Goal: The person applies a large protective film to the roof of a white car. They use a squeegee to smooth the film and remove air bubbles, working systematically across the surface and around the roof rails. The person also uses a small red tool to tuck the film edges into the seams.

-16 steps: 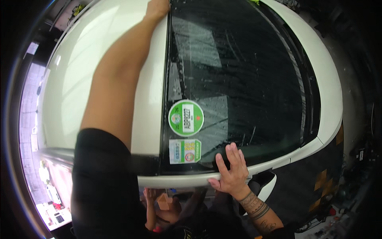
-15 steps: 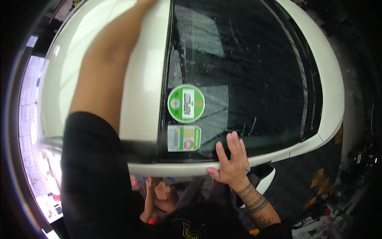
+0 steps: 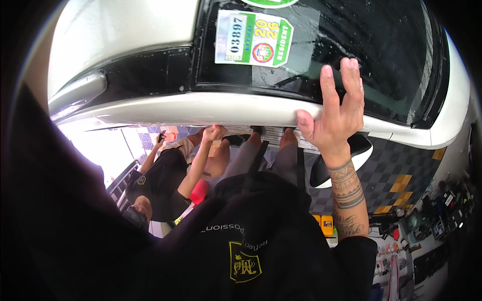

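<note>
While outstretched, right hand [image 3: 337, 118]; two stickers [image 3: 282, 42].

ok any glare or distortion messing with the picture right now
Head view: glare washes out the left, below the white rail, which bows with the fisheye; head view: the corners go black and the left sleeve sinks into shadow, but the right hand and square sticker look fairly sharp.

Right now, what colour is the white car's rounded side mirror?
Rounded side mirror: black and white, clearest in head view.
</note>
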### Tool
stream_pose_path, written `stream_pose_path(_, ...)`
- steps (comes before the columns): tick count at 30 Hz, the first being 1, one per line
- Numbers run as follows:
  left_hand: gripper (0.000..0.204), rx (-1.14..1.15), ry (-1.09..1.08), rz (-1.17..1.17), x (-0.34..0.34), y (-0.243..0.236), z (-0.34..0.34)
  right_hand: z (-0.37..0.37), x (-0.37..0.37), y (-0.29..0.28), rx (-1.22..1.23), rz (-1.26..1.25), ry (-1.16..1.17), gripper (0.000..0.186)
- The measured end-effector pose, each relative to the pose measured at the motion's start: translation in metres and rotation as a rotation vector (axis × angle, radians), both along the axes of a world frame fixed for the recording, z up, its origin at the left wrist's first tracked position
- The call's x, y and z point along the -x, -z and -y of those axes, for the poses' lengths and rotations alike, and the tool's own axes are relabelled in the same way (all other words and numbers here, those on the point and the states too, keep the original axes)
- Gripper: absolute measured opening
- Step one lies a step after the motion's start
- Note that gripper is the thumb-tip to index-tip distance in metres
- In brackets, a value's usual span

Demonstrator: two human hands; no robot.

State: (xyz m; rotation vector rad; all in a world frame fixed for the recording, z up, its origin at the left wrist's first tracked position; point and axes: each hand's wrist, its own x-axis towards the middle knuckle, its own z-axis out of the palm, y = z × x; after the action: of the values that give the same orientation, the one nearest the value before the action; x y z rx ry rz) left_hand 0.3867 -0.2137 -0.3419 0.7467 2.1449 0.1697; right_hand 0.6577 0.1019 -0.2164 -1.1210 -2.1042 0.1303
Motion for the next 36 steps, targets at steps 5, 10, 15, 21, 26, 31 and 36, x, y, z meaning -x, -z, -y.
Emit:
stream_pose_path(5, 0.022, 0.017, -0.119, 0.016, 0.002, 0.012, 0.009, -0.001, 0.003, 0.004, -0.036, -0.017, -0.007, 0.069)
stream_pose_path(10, 0.022, 0.02, -0.106, 0.045, 0.001, 0.013, 0.002, -0.003, 0.0, 0.005, -0.049, -0.026, -0.015, 0.071)
stream_pose_path(15, 0.022, -0.003, -0.143, 0.05, -0.013, 0.014, 0.018, 0.001, 0.004, -0.004, -0.028, 0.012, -0.024, 0.068)
stream_pose_path(21, 0.022, -0.161, -0.029, -0.064, 0.022, -0.027, -0.007, -0.001, -0.003, 0.003, -0.075, -0.003, 0.009, 0.064)
stream_pose_path(26, 0.022, -0.697, 0.161, -0.529, 0.1, -0.164, -0.122, 0.003, -0.004, -0.004, -0.061, -0.023, 0.017, 0.062)
stream_pose_path(31, 0.022, -0.955, 0.481, -0.931, 0.162, -0.284, -0.266, 0.014, -0.006, -0.008, -0.108, 0.009, -0.01, 0.058)
stream_pose_path(36, 0.023, -0.836, 0.753, -1.044, 0.208, -0.292, -0.318, 0.044, 0.003, -0.027, -0.216, 0.048, -0.085, 0.04)
